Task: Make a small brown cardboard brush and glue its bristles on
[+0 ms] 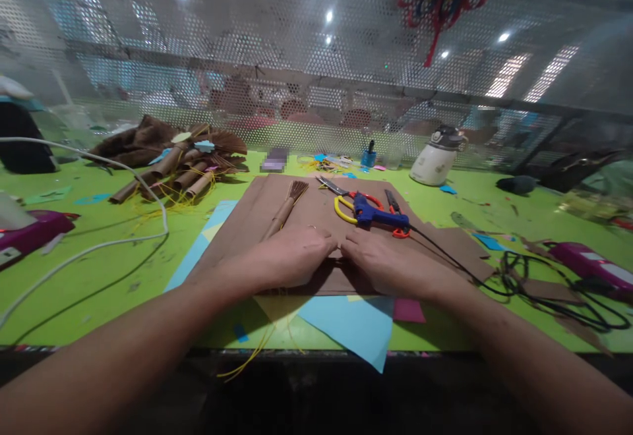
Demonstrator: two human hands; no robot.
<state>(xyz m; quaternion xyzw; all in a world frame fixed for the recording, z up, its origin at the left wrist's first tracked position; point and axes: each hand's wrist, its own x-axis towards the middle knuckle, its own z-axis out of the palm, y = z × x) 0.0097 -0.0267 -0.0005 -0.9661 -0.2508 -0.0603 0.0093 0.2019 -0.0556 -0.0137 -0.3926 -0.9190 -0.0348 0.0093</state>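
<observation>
1. Left hand (pixel 301 256) and right hand (pixel 378 260) meet over cardboard (pixel 237 224), probably for support; cannot tell what either grip holds.
2. From them, paper roll (pixel 281 215) lies at eleven o'clock, glue gun (pixel 378 216) at one, apparently for reach.

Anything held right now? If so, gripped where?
Can't tell: the left hand and right hand nearly meet over the brown sheet, backs up, hiding any hold beneath.

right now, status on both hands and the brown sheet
Left hand and right hand close together over brown sheet, grip unclear. Rolled brown piece just beyond left hand. Scissors and blue glue gun on sheet, beyond right hand.
</observation>
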